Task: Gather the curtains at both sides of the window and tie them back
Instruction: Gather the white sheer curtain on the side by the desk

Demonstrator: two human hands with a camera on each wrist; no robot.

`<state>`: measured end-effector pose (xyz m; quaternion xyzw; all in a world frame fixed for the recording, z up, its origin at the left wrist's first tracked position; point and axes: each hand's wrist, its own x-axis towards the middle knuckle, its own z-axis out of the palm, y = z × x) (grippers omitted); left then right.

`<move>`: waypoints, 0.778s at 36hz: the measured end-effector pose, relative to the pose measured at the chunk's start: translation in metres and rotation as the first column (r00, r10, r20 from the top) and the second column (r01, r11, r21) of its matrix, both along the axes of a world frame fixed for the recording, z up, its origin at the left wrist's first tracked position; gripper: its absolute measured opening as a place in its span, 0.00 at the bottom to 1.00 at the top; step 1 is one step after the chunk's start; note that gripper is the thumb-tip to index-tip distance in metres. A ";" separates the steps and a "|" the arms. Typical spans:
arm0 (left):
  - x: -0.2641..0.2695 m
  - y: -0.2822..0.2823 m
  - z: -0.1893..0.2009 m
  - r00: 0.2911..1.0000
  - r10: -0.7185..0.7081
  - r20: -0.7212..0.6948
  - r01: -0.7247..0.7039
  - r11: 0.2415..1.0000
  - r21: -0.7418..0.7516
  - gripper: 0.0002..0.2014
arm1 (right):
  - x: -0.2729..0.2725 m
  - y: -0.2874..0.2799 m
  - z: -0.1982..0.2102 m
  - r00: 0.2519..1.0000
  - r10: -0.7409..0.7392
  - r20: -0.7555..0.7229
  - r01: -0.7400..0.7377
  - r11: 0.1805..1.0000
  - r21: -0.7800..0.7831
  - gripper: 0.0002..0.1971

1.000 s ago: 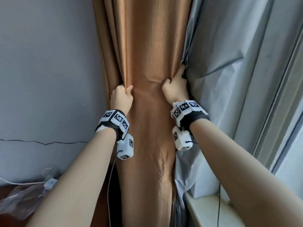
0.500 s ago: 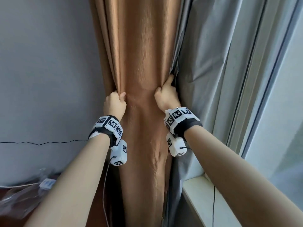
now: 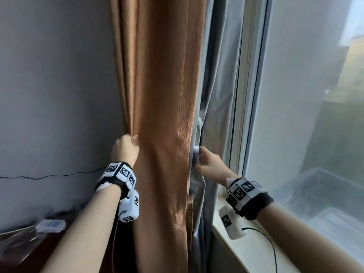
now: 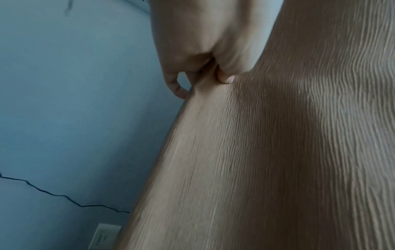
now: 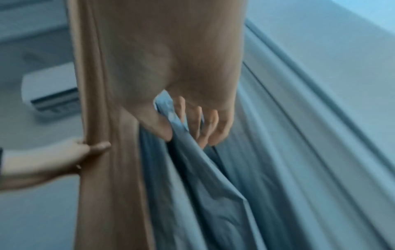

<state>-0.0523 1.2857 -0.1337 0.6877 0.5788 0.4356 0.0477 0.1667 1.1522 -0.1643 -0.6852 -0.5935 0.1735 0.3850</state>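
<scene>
A ribbed orange-brown curtain hangs bunched between the wall and the window, with a grey lining behind it on the right. My left hand grips the curtain's left folds at waist height; the left wrist view shows the thumb pressed into the orange-brown cloth. My right hand is behind the curtain's right edge and pinches a fold of the grey lining between thumb and fingers. The left hand also shows in the right wrist view, holding the orange-brown curtain.
The window frame and glass stand right of the curtain, with a white sill below. A grey wall with a thin black cable is on the left. A white adapter and clear plastic lie on a dark surface at lower left.
My right hand has left the curtain's front right edge, dropped and gone round behind it onto the grey lining. The left hand keeps its grip. My view has swung right toward the window.
</scene>
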 end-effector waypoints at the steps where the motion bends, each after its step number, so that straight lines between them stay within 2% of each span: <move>1: -0.001 -0.005 0.000 1.000 0.001 -0.005 -0.001 1.000 0.002 0.18 | 0.005 -0.007 -0.009 1.000 0.004 0.024 -0.004 0.999 -0.031 0.18; 5: 0.000 -0.027 -0.001 0.999 -0.006 -0.049 0.006 1.000 -0.001 0.17 | 0.024 -0.033 -0.032 0.999 0.005 0.036 -0.003 0.997 -0.071 0.20; 10: 0.012 -0.059 -0.005 0.994 0.056 -0.092 -0.053 0.998 0.028 0.16 | 0.038 -0.062 -0.039 0.999 -0.027 0.038 0.027 1.000 -0.002 0.11; 12: 0.019 -0.073 -0.005 0.991 0.116 -0.062 -0.111 0.991 0.080 0.13 | 0.041 -0.074 -0.040 0.996 -0.053 0.076 0.050 0.998 0.044 0.10; 15: 0.030 -0.097 -0.005 0.976 0.214 0.028 -0.216 0.960 0.177 0.25 | 0.044 -0.095 -0.042 0.989 -0.104 0.108 0.083 0.979 0.187 0.12; 17: 0.039 -0.116 -0.001 0.975 0.215 0.052 -0.221 0.935 0.275 0.26 | 0.044 -0.111 -0.043 0.986 -0.120 0.117 0.084 0.959 0.270 0.12; 19: 0.053 -0.141 0.004 0.992 0.117 0.042 -0.124 0.920 0.373 0.23 | 0.047 -0.123 -0.044 0.982 -0.107 0.154 0.054 0.947 0.315 0.10; 21: 0.070 -0.170 0.012 0.998 -0.058 -0.032 0.067 0.889 0.452 0.18 | 0.052 -0.132 -0.046 0.982 -0.119 0.146 0.057 0.925 0.375 0.08; 24: 0.098 -0.216 0.020 0.946 -0.318 -0.071 0.313 0.825 0.470 0.11 | 0.069 -0.139 -0.046 0.980 -0.196 0.022 0.165 0.877 0.452 0.11; 26: 0.116 -0.245 0.026 0.910 -0.415 0.004 0.359 0.793 0.492 0.15 | 0.080 -0.143 -0.044 0.974 -0.218 -0.068 0.226 0.870 0.438 0.13; 28: 0.132 -0.271 0.031 0.897 -0.439 0.045 0.350 0.770 0.534 0.24 | 0.091 -0.140 -0.042 0.970 -0.220 -0.107 0.245 0.882 0.403 0.19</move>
